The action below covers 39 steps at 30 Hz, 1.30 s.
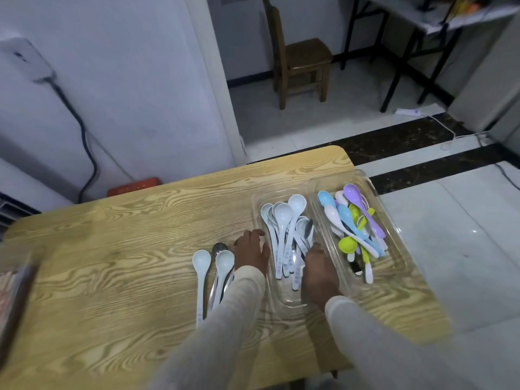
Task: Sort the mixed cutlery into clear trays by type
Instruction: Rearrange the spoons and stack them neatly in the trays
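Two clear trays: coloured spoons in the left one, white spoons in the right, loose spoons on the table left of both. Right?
Swapped. Head view: coloured spoons are in the right tray, white spoons in the left tray. Loose spoons on the table left of both, as said.

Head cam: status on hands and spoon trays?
Left hand rests on table beside loose spoons. Right hand in white-spoon tray, grip unclear; metal spoon mixed in. Coloured spoons in right tray. Nothing blocking.
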### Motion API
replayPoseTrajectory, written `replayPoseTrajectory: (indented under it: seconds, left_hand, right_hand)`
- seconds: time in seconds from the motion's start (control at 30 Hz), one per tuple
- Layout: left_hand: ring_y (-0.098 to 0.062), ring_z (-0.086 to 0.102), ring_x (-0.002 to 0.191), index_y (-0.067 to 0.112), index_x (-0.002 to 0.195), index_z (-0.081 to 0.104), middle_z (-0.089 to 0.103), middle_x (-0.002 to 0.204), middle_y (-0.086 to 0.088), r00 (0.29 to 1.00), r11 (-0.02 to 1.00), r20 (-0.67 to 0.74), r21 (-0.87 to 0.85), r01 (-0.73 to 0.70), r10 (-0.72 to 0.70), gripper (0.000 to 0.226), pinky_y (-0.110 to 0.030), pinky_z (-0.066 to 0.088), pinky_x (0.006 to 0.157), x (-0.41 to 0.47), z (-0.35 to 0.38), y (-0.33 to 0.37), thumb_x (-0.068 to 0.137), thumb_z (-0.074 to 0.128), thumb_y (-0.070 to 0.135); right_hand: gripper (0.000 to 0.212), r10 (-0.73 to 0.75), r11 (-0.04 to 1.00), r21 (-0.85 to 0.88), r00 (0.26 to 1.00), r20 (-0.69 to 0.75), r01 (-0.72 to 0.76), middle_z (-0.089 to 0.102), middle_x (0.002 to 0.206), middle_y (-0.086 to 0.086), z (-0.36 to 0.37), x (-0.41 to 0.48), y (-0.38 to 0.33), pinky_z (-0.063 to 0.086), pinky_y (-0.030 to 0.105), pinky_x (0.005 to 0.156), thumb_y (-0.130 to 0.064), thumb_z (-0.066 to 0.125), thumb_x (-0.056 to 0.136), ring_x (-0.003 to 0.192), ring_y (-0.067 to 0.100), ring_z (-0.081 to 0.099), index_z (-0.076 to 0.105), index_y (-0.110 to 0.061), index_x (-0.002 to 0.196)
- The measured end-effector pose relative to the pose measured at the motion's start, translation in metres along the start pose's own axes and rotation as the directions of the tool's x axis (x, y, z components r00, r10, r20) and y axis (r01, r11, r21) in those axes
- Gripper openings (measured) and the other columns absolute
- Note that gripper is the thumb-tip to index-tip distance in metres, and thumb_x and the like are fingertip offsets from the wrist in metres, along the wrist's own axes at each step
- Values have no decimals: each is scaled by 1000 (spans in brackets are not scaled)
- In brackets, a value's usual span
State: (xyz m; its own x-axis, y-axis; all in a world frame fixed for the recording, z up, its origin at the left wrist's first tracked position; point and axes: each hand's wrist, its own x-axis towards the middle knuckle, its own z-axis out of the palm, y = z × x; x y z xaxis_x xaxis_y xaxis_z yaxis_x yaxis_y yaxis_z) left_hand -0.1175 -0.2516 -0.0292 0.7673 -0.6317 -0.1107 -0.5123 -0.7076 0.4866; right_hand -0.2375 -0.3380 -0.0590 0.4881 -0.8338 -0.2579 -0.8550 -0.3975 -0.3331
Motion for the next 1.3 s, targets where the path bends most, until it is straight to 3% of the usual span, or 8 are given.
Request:
replayPoseTrajectory:
  seconds: [0.33, 0.47, 0.57, 0.7, 0.93, 1.07, 1.17, 1.3]
  left_hand:
    - [-24, 46, 116, 14, 122, 51, 51, 122, -6, 1000, 999, 24, 36, -10, 9, 30, -33, 33, 91, 12, 26, 43, 93, 45, 19]
    - [-22, 48, 113, 15, 118, 54, 53, 119, -5, 999, 999, -13, 3, 36, -36, 29, -31, 33, 91, 15, 32, 43, 90, 47, 11]
    - [-25, 47, 116, 13, 123, 50, 51, 124, -8, 997, 996, 21, 63, 70, -72, 33, -34, 36, 95, 19, 38, 43, 91, 46, 11]
    - [-27, 44, 120, 12, 125, 47, 47, 127, -9, 985, 984, 130, 151, 91, -111, 33, -35, 35, 95, 26, 51, 52, 93, 46, 19]
    - [-29, 45, 122, 5, 128, 39, 46, 130, -13, 953, 922, 216, 368, 122, -212, 36, -35, 36, 98, 40, 66, 70, 93, 46, 13]
    - [-29, 47, 121, 3, 123, 41, 46, 127, -14, 934, 931, 197, 273, 241, -299, 37, -35, 39, 99, 43, 63, 81, 89, 52, 11]
    - [-31, 48, 117, 2, 120, 41, 45, 125, -15, 911, 927, 172, 40, 374, -375, 38, -37, 42, 95, 44, 56, 82, 86, 55, 11]
    - [-30, 55, 106, 7, 115, 45, 51, 120, -13, 937, 931, 159, -146, 333, -311, 28, -29, 40, 80, 36, 44, 72, 89, 51, 16]
  right_hand:
    - [17, -142, 988, 71, 986, 88, 136, 57, 111, 18, -24, 15, 0, 45, 35, 78, -9, 45, 92, 101, 33, 57, 56, -3, 104]
    - [23, -195, 981, 22, 981, 11, 195, 51, 118, 13, -31, 24, 3, 40, 34, 89, -20, 50, 92, 111, 29, 50, 54, -7, 110]
    - [17, -146, 971, 190, 989, -13, 146, 63, 104, 10, -35, 33, 6, 41, 31, 72, -23, 52, 91, 99, 31, 60, 56, -10, 101]
    - [16, -79, 873, 481, 997, -20, 79, 68, 89, 9, -42, 48, 10, 43, 30, 69, -23, 58, 90, 86, 27, 62, 62, -8, 93]
    - [6, -44, 784, 620, 999, 30, 16, 61, 79, 4, -47, 65, 15, 35, 25, 65, -12, 61, 84, 77, 20, 57, 61, -8, 87]
    - [4, -9, 756, 655, 999, 42, -21, 58, 75, 0, -51, 69, 19, 33, 25, 64, -11, 61, 84, 74, 17, 53, 58, -13, 81]
    - [3, 22, 741, 670, 999, 32, -37, 57, 73, -1, -51, 69, 22, 33, 25, 61, -12, 61, 84, 70, 16, 53, 58, -13, 83]
    - [8, 21, 696, 718, 1000, -2, -13, 53, 67, -5, -54, 65, 13, 33, 25, 59, -10, 61, 85, 63, 13, 50, 55, -12, 81]
